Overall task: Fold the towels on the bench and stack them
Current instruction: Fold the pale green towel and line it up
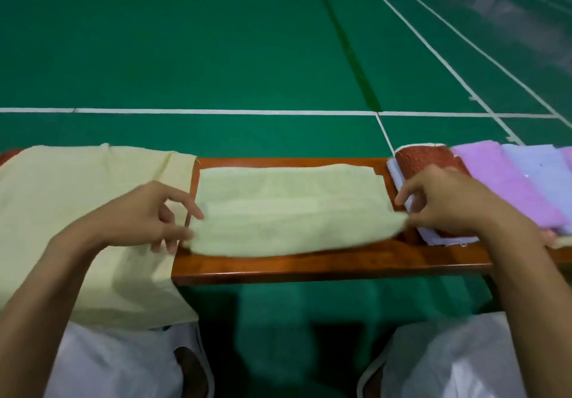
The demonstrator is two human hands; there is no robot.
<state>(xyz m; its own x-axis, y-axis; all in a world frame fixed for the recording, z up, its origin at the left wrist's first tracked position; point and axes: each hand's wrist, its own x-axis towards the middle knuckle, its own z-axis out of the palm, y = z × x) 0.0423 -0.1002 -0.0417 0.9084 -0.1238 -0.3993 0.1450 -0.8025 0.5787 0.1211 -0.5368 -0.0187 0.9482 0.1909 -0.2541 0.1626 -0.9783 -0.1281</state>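
Brightness: dim and flat, with muted colours and a green cast off the court floor (216, 57).
Light source: out of view.
Glare: pale, smeared sheen on the floor in the upper right corner.
Shadows: a deep, soft-edged shadow under the bench (309, 269) and a faint one beneath the left hand (148, 212).
Blur: motion smear on the fingers of both hands, most on the right hand (445, 199), and along the near edge of the pale yellow towel (278, 206).
Distortion: wide-angle bowing; the white court line (216, 111) and the bench front curve, and the edges stretch outward.
Sharpness: soft throughout; the white trousers (123, 363) at the bottom are smeared and without detail.
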